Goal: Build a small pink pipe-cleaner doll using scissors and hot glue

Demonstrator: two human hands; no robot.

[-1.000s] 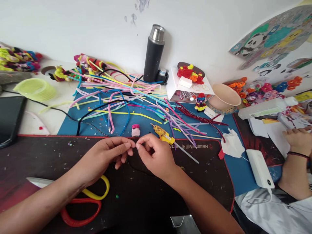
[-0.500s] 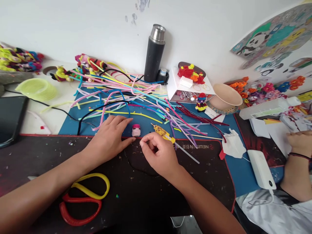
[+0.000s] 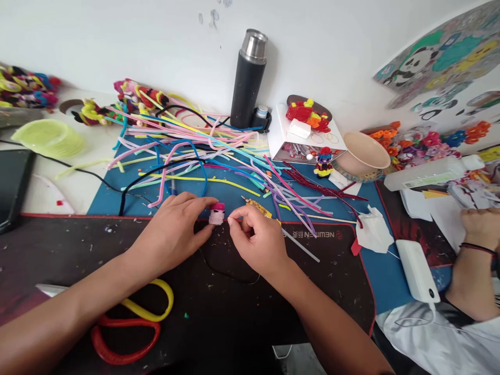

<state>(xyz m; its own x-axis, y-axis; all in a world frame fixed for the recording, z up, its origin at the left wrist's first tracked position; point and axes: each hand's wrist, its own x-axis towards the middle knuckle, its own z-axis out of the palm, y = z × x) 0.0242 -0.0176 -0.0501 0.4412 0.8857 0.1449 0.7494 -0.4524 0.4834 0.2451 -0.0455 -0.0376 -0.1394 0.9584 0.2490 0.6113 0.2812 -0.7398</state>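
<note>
A small pink piece (image 3: 216, 214), darker pink on top and pale below, is between the thumb and fingers of my left hand (image 3: 172, 229). Just to its right, my right hand (image 3: 258, 239) is closed in a pinch, and what its fingertips hold is too small to make out. Behind the right hand lies a yellow patterned tool (image 3: 255, 206), partly covered by that hand. Many coloured pipe cleaners (image 3: 187, 140) are heaped beyond both hands. Scissors with a yellow and a red handle (image 3: 156, 333) rest under and beside my left forearm.
A black thermos (image 3: 248, 83) stands at the back beside a white box (image 3: 281, 127). To the right are a beige bowl (image 3: 361, 153), a bottle (image 3: 425, 174), a power bank (image 3: 417, 271) and another person's arm (image 3: 472, 276). A dark tablet (image 3: 13, 182) lies far left.
My left hand has moved in and taken the pink piece between thumb and fingers. The piece now sits slightly lower and tilted. My right hand stays pinched, close to it. The view has shifted slightly.
</note>
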